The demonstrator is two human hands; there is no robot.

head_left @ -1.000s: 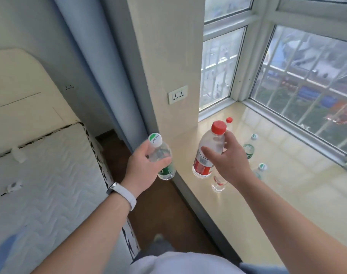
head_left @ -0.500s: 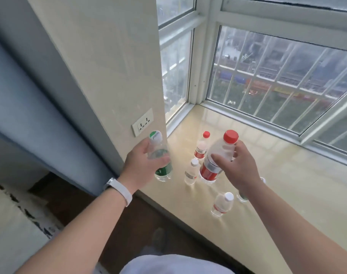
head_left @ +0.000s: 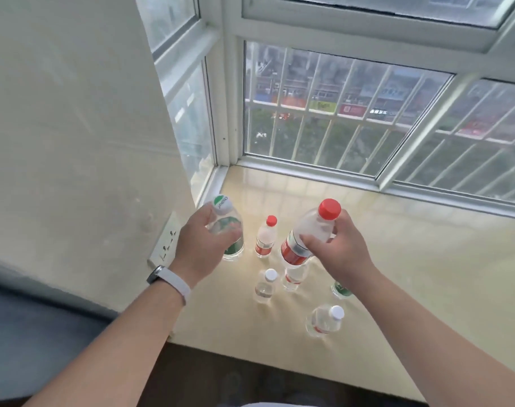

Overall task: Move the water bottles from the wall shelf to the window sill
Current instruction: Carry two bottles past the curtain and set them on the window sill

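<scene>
Moved: both hands and their bottles have gone from the sill's near-left edge to farther in, over the standing bottles.
Left hand: fingers wrapped round the green-labelled bottle, upright at the left by the wall; whether its base touches cannot be told.
Right hand: grasping the red-capped bottle at its shoulder, tilted with the cap to the right, held above the window sill.
Sill load: five smaller bottles standing near and between the hands, one partly hidden behind the right wrist.

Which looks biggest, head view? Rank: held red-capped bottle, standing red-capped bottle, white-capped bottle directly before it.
1. Clear plastic red-capped bottle in right hand (nearer camera).
2. Small clear standing red-capped bottle.
3. Small clear white-capped bottle.
</scene>
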